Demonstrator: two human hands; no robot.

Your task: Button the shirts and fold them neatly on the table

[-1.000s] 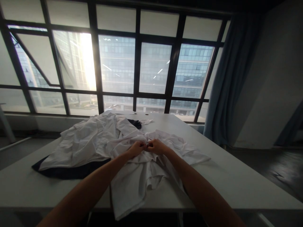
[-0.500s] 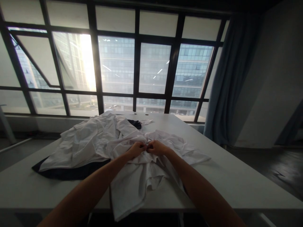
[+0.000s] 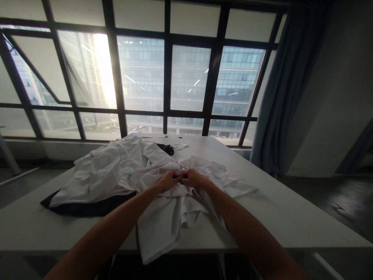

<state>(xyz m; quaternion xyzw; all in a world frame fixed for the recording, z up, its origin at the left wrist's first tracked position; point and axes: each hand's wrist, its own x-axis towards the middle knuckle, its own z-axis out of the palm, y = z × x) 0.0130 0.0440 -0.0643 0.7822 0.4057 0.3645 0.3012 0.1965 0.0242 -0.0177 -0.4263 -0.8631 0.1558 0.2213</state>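
Note:
A crumpled white shirt [image 3: 162, 225] is spread in front of me, one part hanging over the table's near edge. My left hand [image 3: 169, 180] is closed, its fingertips pinching the fabric near the middle. Close against it, my right hand [image 3: 192, 178] pinches the same shirt, thumb and fingers pressed together. The small spot between the fingertips is too dark to make out. To the left, more white garments [image 3: 107, 167] lie in a loose heap beside the shirt. A dark navy cloth [image 3: 87, 208] sticks out from under that heap.
Everything lies on a long white table [image 3: 279, 217]. A small black cloth bundle [image 3: 166, 149] rests behind the heap. Beyond the table stand large windows [image 3: 190, 77] with dark frames, one pane tilted open, and a blue curtain [image 3: 274, 109] at the right.
My view has tilted slightly downward relative to the window frame. Both hands stay at the same spot on the shirt, with only slight finger movement.

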